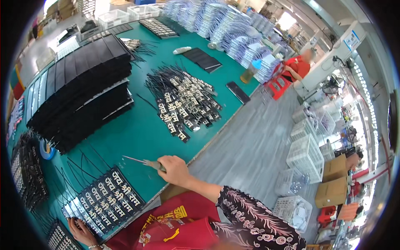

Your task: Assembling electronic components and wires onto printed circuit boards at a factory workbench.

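In front of me on the green table lies a black sheet (104, 202) of joined tags with gold lettering, black cords trailing from its far edge. My left hand (81, 231) rests on the near left edge of this sheet, fingers apart and lying flat. Over the table's near edge, my right hand (174, 170) is closed around the grey-green handle of a thin pointed tool (143, 161). The tool points left, above bare tabletop and beyond the sheet. Its exact kind cannot be made out. Ahead lies a loose heap of separate lettered tags (189, 102) with cords.
A tall stack of black sheets (79, 79) stands at left. A tape roll (47, 150) and bundled tags (29, 179) lie nearby. Farther off are a phone (238, 92), a bottle (250, 71) and stacked bundles (225, 29). A person (298, 66) in red sits beyond the table.
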